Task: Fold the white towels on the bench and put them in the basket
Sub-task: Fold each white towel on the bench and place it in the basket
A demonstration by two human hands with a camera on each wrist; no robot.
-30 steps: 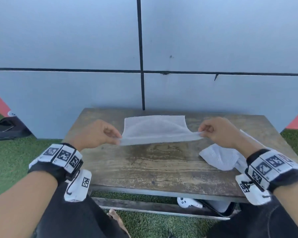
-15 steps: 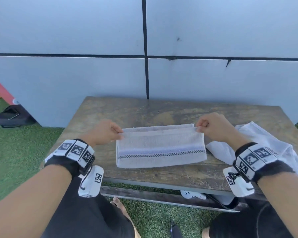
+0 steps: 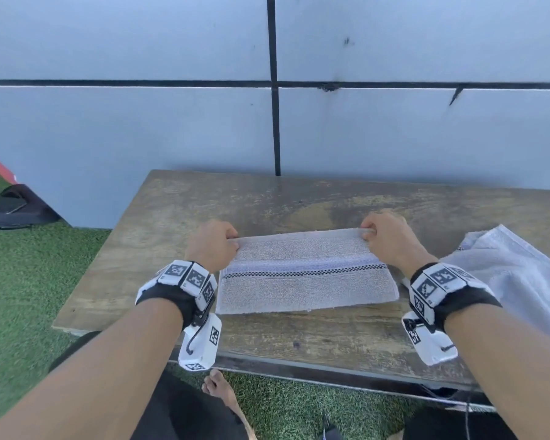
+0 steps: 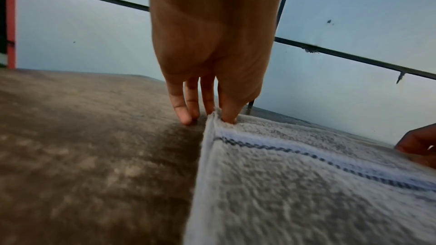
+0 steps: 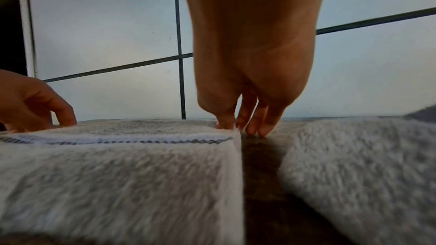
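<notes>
A folded white towel (image 3: 305, 274) (with a dark checked stripe across it) lies flat at the centre of the wooden worktop (image 3: 178, 217). The left hand (image 3: 211, 244) pinches its far left corner, fingers (image 4: 181, 111) curled narrow; the right hand (image 3: 389, 241) pinches the far right corner likewise. A second, crumpled towel (image 3: 508, 274) lies at the frame's right edge.

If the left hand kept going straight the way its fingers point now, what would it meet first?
The left hand points down at the bench; some fingers already seem to touch the wood, beside the folded towel corner it pinches.
</notes>
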